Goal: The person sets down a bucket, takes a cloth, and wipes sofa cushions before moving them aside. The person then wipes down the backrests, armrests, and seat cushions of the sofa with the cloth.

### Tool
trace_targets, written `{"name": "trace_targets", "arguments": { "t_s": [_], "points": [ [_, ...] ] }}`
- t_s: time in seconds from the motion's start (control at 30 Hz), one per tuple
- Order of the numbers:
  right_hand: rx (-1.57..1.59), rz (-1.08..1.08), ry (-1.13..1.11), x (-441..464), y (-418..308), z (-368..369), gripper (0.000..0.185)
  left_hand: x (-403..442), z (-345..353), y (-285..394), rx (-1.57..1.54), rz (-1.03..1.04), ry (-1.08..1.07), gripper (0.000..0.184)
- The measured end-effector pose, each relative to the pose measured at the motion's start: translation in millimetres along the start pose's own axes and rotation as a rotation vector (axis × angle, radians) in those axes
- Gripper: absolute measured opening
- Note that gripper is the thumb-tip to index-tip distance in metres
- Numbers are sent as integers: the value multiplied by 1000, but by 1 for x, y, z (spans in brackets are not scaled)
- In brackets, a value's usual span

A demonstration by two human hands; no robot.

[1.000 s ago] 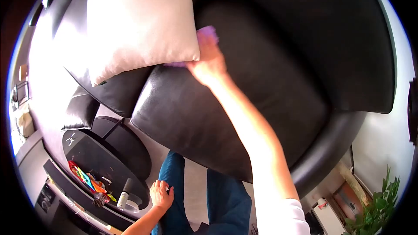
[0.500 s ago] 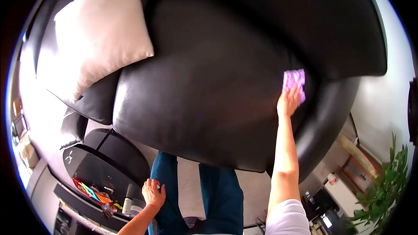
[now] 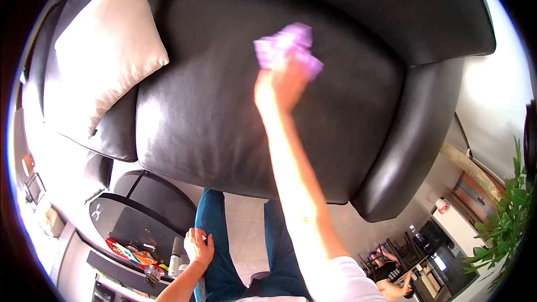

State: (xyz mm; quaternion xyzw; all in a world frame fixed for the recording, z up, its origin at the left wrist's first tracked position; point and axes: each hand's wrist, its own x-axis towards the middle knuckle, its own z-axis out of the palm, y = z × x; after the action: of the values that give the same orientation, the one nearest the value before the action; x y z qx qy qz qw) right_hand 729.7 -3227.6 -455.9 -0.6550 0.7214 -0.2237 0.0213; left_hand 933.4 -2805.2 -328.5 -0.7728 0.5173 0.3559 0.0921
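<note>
A purple-and-white cloth [image 3: 284,45], blurred by motion, is spread under the fingers of my right hand [image 3: 282,84], which presses it on the middle of the black leather sofa seat [image 3: 212,100]. The cloth's edges stick out past my fingertips. My left hand [image 3: 199,246] rests on my left thigh in blue jeans [image 3: 210,212], fingers stretched out and holding nothing I can see.
A pale cushion [image 3: 112,50] leans on the sofa's left side; the armrest [image 3: 419,134] bounds the right. Lower left, a dark table [image 3: 128,218] carries colourful packets [image 3: 131,253] and a cylindrical container [image 3: 175,254]. A leafy plant [image 3: 503,218] and people [image 3: 394,286] appear lower right.
My right hand has swept the cloth left and away from me, from beside the armrest to the seat's middle. My left hand stays on my thigh. The whole view has shifted slightly.
</note>
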Motion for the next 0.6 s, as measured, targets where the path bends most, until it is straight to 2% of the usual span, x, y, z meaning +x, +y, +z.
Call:
{"name": "trace_targets", "arguments": {
  "t_s": [0.1,0.17,0.2,0.23,0.27,0.3,0.33,0.37,0.4,0.43,0.53,0.6],
  "points": [
    [492,-201,-197,-44,-114,32,59,-5,5,6,22,-36,10,25],
    [403,-520,-360,-92,-155,48,48,-3,0,9,32,-29,17,25],
    [380,-589,-398,-86,-158,25,46,-1,-4,10,38,-22,22,26],
    [376,-563,-445,-84,-147,22,45,0,-5,13,38,-18,20,26],
    [372,-537,-491,-85,-131,21,44,0,-5,15,40,-27,10,26],
    [408,-439,-393,-86,-105,20,44,0,-3,17,42,-37,1,26],
    [568,-197,-535,-66,-75,-15,47,-1,-2,16,43,-33,-2,26],
    [316,-301,-316,-55,-39,-35,47,-1,-1,15,52,-25,-2,25],
    [123,-345,-276,-44,-1,-53,52,-1,0,13,58,-16,-3,25],
    [18,-254,-222,-45,38,-67,48,0,0,11,56,-13,-6,25],
    [-405,-27,-343,-90,169,-99,57,4,-2,9,46,-1,-10,24],
    [-541,107,-295,-126,231,-123,57,7,-6,9,48,8,-4,24]
  ]
}}
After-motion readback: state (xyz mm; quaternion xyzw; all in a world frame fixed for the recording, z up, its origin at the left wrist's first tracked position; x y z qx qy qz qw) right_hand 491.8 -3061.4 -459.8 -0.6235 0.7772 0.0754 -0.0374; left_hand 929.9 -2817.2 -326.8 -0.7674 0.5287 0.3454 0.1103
